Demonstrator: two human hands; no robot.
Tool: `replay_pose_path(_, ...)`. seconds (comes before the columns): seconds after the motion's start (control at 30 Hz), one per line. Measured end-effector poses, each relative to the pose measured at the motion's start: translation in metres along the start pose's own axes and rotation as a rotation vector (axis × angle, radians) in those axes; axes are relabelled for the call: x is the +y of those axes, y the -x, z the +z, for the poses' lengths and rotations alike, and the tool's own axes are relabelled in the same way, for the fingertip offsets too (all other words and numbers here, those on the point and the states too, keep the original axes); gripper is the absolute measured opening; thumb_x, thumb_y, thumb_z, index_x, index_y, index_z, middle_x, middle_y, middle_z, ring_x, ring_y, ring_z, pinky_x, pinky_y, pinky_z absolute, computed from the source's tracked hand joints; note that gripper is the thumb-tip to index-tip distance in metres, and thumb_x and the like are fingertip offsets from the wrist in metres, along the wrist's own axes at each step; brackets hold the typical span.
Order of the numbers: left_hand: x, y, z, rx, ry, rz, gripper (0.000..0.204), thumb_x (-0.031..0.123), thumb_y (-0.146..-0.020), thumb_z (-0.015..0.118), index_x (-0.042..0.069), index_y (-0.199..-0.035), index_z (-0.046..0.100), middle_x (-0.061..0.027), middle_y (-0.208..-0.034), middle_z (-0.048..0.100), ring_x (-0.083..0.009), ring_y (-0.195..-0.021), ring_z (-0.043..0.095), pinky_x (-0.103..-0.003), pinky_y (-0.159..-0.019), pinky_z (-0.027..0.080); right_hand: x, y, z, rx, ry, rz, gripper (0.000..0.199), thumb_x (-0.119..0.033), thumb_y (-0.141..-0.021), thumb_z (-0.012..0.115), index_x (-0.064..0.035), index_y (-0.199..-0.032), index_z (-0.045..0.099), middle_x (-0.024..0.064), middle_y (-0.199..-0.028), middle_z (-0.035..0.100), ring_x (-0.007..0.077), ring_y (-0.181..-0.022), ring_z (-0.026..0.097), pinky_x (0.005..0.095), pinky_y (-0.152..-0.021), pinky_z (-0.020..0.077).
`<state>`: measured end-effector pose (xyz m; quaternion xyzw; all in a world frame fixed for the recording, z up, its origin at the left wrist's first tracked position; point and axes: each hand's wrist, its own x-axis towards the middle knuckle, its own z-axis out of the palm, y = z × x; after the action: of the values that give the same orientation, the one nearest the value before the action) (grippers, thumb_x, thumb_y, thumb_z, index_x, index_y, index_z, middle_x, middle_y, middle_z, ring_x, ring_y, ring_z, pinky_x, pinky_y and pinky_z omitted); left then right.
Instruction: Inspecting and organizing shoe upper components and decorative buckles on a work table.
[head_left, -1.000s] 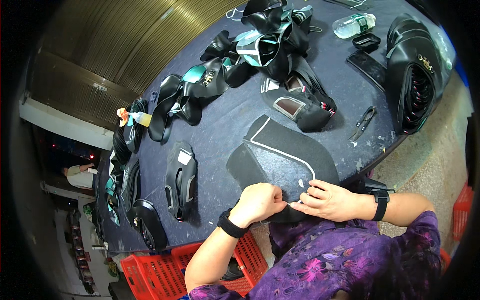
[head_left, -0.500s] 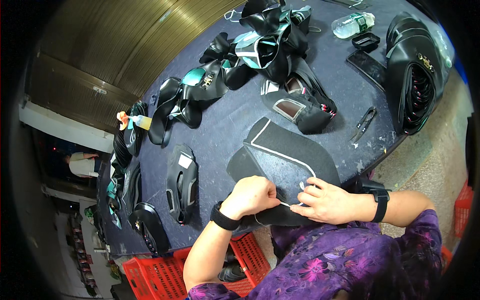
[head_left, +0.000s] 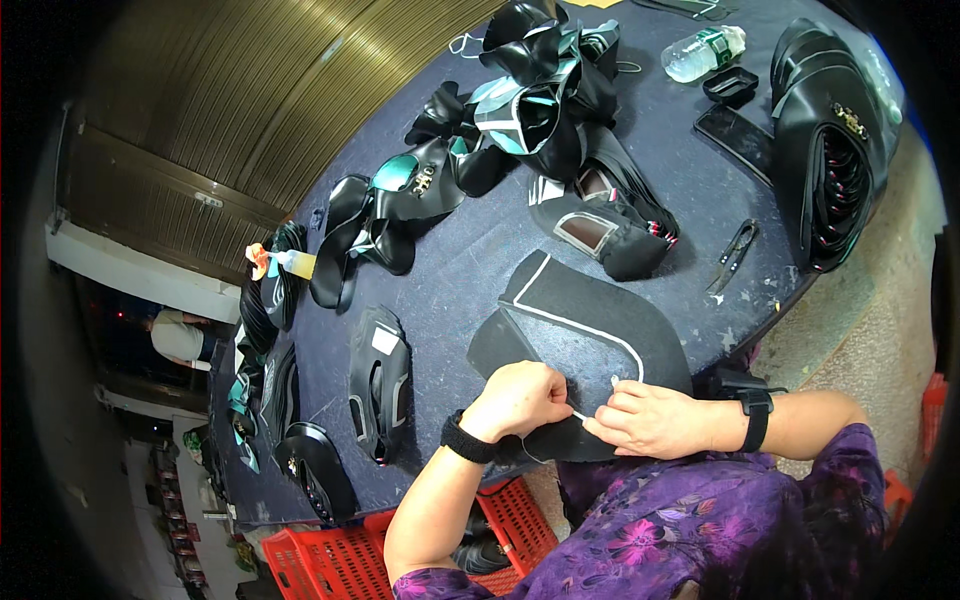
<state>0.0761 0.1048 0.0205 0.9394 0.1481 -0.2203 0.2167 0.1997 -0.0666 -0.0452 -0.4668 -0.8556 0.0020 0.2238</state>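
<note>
A dark grey shoe upper piece (head_left: pixel 600 292) lies at the table's near edge, its curved inner edge trimmed with narrow white tape (head_left: pixel 590 328). My left hand (head_left: pixel 522 398) is closed in a pinch on the tape near the piece's lower edge. Just to its right, my right hand (head_left: pixel 648 418) rests on the piece, thumb and fingers closed on the same tape. A short stretch of tape shows between the two hands. A small white bit of tape sticks up above my right fingers. A thin thread hangs below my left hand.
Beyond the piece lie a stack of dark uppers (head_left: pixel 625 235), thread snips (head_left: pixel 735 255), a phone (head_left: pixel 735 138) and a plastic bottle (head_left: pixel 703 54). Black glossy uppers (head_left: pixel 420 180) heap at the back; another stack (head_left: pixel 835 150) stands right. Red crates (head_left: pixel 325 565) sit below the table edge.
The whole view has shifted slightly, so things sit a little further right and lower. Both hands keep their pinch on the tape, at nearly the same spot on the piece.
</note>
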Motion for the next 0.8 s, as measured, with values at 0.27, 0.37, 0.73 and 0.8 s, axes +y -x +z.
replay_pose_path(0.27, 0.004, -0.001, -0.002, 0.002, -0.069, 0.005, 0.021, 0.030, -0.066, 0.067, 0.010, -0.066, 0.063, -0.0085, -0.056, 0.058, -0.0251, -0.056, 0.059, -0.034, -0.053, 0.044, -0.004, -0.001, 0.000, -0.009, -0.056, 0.044, 0.057, -0.031, -0.070, 0.062, 0.0017, -0.115, 0.047, 0.0048, -0.093, 0.047, 0.0178, -0.091, 0.046, 0.0340, -0.091, 0.0331)
replay_pose_path(0.37, 0.004, -0.001, 0.000, 0.032, -0.144, -0.004, 0.023, 0.033, -0.065, 0.067, 0.010, -0.066, 0.064, -0.0089, -0.057, 0.059, -0.0261, -0.057, 0.059, -0.035, -0.054, 0.045, -0.007, -0.006, -0.004, -0.039, 0.012, 0.064, 0.061, -0.034, -0.069, 0.063, 0.0020, -0.115, 0.047, 0.0050, -0.092, 0.047, 0.0185, -0.091, 0.046, 0.0327, -0.088, 0.0339)
replay_pose_path(0.73, -0.023, 0.003, -0.019, -0.017, 0.093, 0.139, 0.018, 0.020, -0.066, 0.067, 0.003, -0.069, 0.062, -0.0075, -0.058, 0.058, -0.0183, -0.054, 0.057, -0.028, -0.054, 0.044, -0.012, -0.013, -0.002, -0.094, 0.084, 0.111, 0.069, -0.040, -0.069, 0.063, 0.0022, -0.121, 0.045, 0.0041, -0.084, 0.046, 0.0177, -0.083, 0.046, 0.0292, -0.077, 0.0340)
replay_pose_path(0.8, -0.022, 0.001, -0.017, -0.007, 0.097, 0.069, 0.016, 0.019, -0.066, 0.066, 0.003, -0.070, 0.062, -0.0083, -0.059, 0.059, -0.0191, -0.054, 0.058, -0.028, -0.054, 0.045, -0.013, -0.014, -0.001, -0.106, 0.059, 0.133, 0.067, -0.039, -0.068, 0.064, 0.0025, -0.117, 0.047, 0.0050, -0.094, 0.048, 0.0178, -0.087, 0.045, 0.0296, -0.078, 0.0342)
